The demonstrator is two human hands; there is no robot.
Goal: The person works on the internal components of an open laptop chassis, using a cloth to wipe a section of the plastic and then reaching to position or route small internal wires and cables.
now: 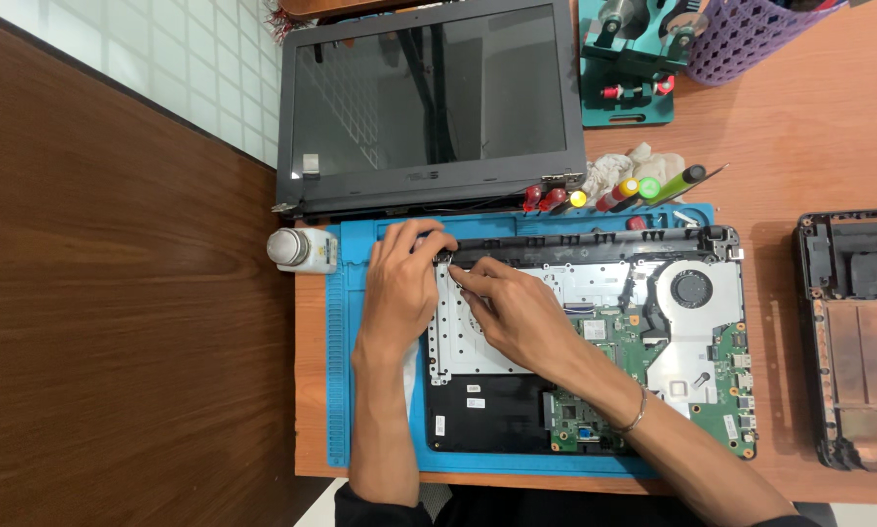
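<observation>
Opened laptop base point(595, 332) sits on the mat point(380, 429), both hands at its back left corner. Screen point(429, 102) lies behind it, bottle point(302, 250) left of the mat, screwdrivers point(614, 190) behind, another shell point(853, 337) far right.

The opened laptop base point(595, 342) lies flat on a blue work mat point(339, 371) near the front edge of the tabletop point(809, 146), its inner side up; a silver metal plate covers its left part, a black panel sits below that plate toward the front-left corner, a green circuit board fills the middle and right, and a round fan sits at the rear-right corner. Along its rear edge runs a black hinge strip, at whose left end both hands meet.
</observation>
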